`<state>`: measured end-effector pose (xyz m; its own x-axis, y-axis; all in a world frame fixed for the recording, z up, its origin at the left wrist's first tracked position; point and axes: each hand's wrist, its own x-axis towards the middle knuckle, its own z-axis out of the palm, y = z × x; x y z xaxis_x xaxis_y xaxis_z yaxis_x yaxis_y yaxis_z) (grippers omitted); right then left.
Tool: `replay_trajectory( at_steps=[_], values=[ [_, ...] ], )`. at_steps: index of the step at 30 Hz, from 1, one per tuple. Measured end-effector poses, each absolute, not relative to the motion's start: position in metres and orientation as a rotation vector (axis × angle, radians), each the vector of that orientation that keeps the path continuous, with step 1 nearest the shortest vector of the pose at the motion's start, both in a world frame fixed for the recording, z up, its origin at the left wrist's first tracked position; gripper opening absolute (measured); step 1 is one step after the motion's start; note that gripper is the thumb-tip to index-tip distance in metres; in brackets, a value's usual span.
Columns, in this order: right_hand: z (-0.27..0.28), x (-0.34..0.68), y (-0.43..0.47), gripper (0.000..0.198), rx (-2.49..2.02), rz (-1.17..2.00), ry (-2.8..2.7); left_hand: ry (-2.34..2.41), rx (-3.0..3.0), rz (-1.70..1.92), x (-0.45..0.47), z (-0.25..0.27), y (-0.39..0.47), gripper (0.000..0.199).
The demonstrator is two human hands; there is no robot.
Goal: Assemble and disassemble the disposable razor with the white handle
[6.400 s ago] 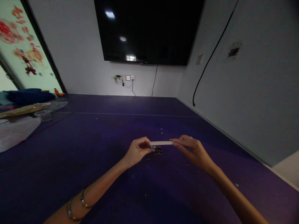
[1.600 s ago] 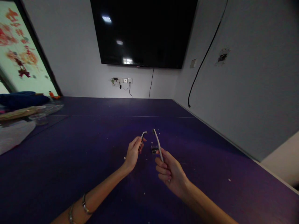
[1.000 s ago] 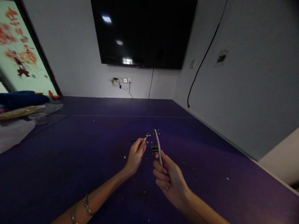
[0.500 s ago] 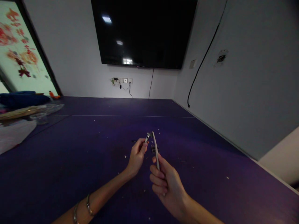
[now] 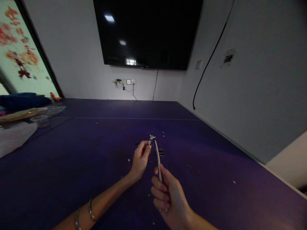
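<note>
Toothbrush point(image 5: 158, 160): lower than before, right fingers point(image 5: 160, 194) wrapped around it
Razor point(image 5: 150, 140): pinched in left fingers point(image 5: 146, 152)
Slip risk: loose pinch could let razor twist if toothbrush presses

The razor-like tool point(image 5: 151, 138) at frame centre has a silvery metallic shine; the toothbrush point(image 5: 157, 155) beside it looks like smooth, pale plastic. Polished metal bangles point(image 5: 90, 210) gleam at lower left. The purple surface point(image 5: 100, 150) is smooth with a dull sheen. At upper centre the TV screen point(image 5: 153, 32) is glossy black; at far left lie soft blue cloth point(image 5: 24, 101) and crinkled plastic film point(image 5: 18, 137).
</note>
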<state>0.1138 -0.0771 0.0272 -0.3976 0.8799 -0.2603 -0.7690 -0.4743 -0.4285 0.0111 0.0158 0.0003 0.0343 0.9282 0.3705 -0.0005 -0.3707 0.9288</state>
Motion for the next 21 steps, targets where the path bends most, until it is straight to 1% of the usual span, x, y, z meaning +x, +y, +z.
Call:
replay_trajectory(
  at_steps=[2, 7, 13, 21],
  values=[
    [0.028, 0.114, -0.079, 0.029, -0.543, 1.997, -0.294, 0.982, 1.512, 1.455, 0.011, 0.001, 0.016, 0.020],
    [0.038, 0.119, -0.068, 0.022, -0.505, 1.933, -0.303, 0.978, 1.546, 1.419, 0.012, 0.002, 0.013, 0.022],
    [0.031, 0.108, -0.081, 0.027, -0.534, 1.981, -0.279, 0.985, 1.516, 1.460, 0.011, 0.002, 0.014, 0.023],
    [0.042, 0.112, -0.074, 0.020, -0.504, 1.967, -0.255, 0.962, 1.524, 1.428, 0.013, 0.001, 0.011, 0.021]
  ],
)
